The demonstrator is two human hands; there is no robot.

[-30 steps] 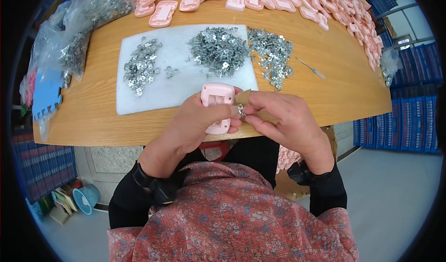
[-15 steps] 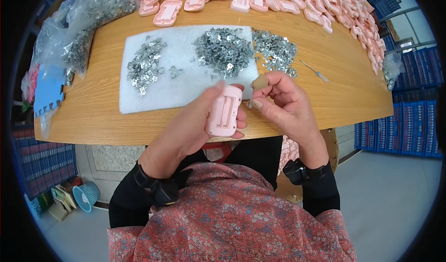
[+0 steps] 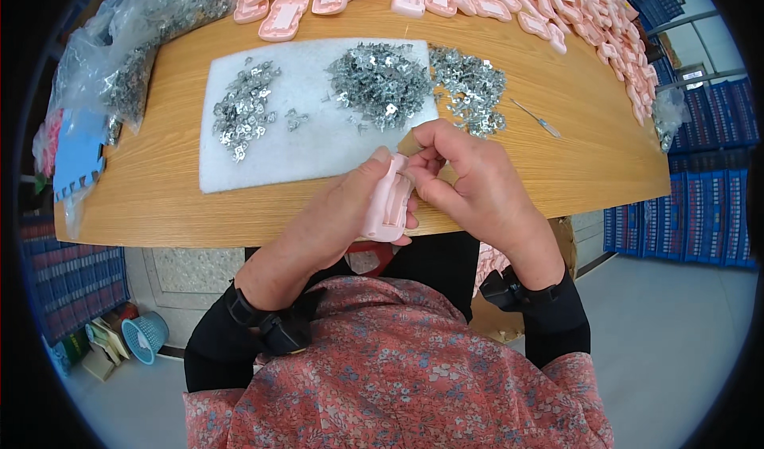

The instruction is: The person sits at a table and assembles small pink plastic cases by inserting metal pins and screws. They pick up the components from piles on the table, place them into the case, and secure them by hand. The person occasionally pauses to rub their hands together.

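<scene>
My left hand (image 3: 338,206) is closed around a pink plastic casing (image 3: 387,214), its thumb along the upper left edge and its fingers underneath. The casing is tilted, with a long recessed battery compartment facing up. My right hand (image 3: 469,167) is pinched at the casing's upper end, thumb and fingers touching the compartment. A tan wrap (image 3: 409,143) covers the tip of its forefinger. The small metal contact piece at these fingertips is hidden now; a silvery bit showed there earlier. Just beyond lies a white foam mat (image 3: 306,151) with a large heap of metal contacts (image 3: 380,83).
A smaller heap of contacts (image 3: 245,111) lies on the mat's left, another pile (image 3: 473,91) on the wood right of it. A thin screwdriver-like tool (image 3: 537,119) lies farther right. Many pink casings (image 3: 549,11) line the far edge; a plastic bag of metal parts (image 3: 131,67) is at left.
My right hand has moved left, from beside the casing onto its upper end. The casing has tilted in my left hand, and its compartment is now partly covered by my right fingers.
</scene>
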